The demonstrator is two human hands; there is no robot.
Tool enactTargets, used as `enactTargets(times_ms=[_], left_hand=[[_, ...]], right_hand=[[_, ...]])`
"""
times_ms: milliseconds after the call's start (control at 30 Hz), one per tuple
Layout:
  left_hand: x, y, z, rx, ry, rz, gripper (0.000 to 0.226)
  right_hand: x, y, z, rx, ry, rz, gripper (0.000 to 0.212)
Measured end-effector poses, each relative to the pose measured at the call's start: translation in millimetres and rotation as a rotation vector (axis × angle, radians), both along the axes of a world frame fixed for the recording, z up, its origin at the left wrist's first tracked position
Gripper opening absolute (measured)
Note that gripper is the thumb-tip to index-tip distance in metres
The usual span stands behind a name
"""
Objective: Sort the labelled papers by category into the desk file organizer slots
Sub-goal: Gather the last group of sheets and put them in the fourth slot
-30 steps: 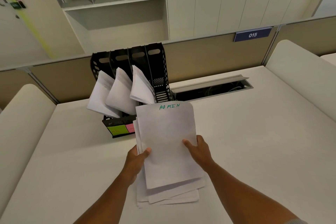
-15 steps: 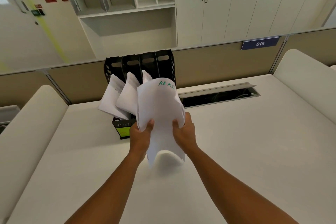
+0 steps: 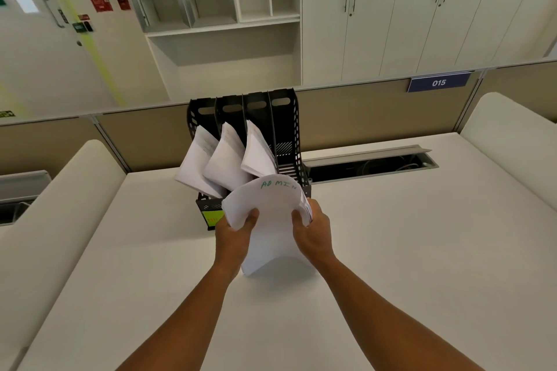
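A stack of white papers (image 3: pixel 272 220), its top sheet marked ADMIN in green, stands upright with its lower edge on the white desk (image 3: pixel 407 250). My left hand (image 3: pixel 236 233) grips its left side and my right hand (image 3: pixel 315 232) grips its right side; the top curls forward. Just behind it stands the black file organizer (image 3: pixel 283 129) with four slots. Paper bundles (image 3: pixel 224 156) lean out of the three left slots, and no paper shows in the rightmost slot. A green sticky label (image 3: pixel 212 217) shows on the organizer's front; the papers hide the other labels.
An open cable trough (image 3: pixel 370 164) runs along the desk's back edge, right of the organizer. Beige partition panels (image 3: pixel 361 120) rise behind the desk, one with a blue 015 plate (image 3: pixel 438 82). Rounded white dividers (image 3: pixel 512 141) flank the desk on both sides.
Both hands lifted the whole stack off the desk, stood it upright and carried it toward the organizer. Since half a second ago its lower edge has come down onto the desk.
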State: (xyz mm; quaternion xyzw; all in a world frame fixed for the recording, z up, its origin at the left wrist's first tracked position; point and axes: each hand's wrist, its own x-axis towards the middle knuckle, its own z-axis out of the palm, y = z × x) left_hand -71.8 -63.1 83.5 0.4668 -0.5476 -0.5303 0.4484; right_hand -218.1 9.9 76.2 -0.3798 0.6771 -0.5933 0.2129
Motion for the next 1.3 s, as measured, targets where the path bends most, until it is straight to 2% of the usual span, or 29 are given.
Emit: enactTargets(times_ms=[167,300,400,467,600,767,967,1100,1200,1300], left_hand=[[1.6,2.7,5.5,-0.018,0.025,0.018,0.023],[3.0,5.3,2.5,0.016,-0.037,0.005,0.035],[6.8,6.6,-0.6,0.042,-0.059,0.021,0.032],[9.6,8.6,-0.7,0.038,-0.052,0.023,0.028],[13.2,11.2,2.5,0.032,-0.001,0.042,0.037],[18.9,9.5,3.3,0.045,0.04,0.044,0.037],[25.0,13.2,-7.1,0.118,-0.018,-0.003,0.045],[28.4,16.2,-12.7,0.142,-0.057,-0.016,0.041],[29.9,17.2,-13.7,0.121,-0.06,0.005,0.037],[29.0,17.5,-8.8,0.08,-0.041,0.048,0.038]], right_hand=[[1.2,3.0,3.8,-0.046,0.001,-0.009,0.015],[-1.7,10.9,-7.6,0.011,0.021,0.027,0.019],[-5.0,16.5,-19.5,0.051,0.031,0.022,0.014],[-5.2,18.3,-20.4,0.06,0.027,0.008,0.014],[-3.6,18.7,-9.6,0.001,0.021,-0.018,0.019],[-3.2,19.3,-4.3,-0.004,0.012,-0.003,0.021],[-3.8,25.9,-17.5,0.047,0.073,0.035,0.017],[-6.0,27.3,-26.2,0.097,0.103,0.042,0.016],[-5.4,26.1,-27.3,0.104,0.1,0.032,0.023],[-4.1,23.1,-21.4,0.075,0.092,0.017,0.016]])
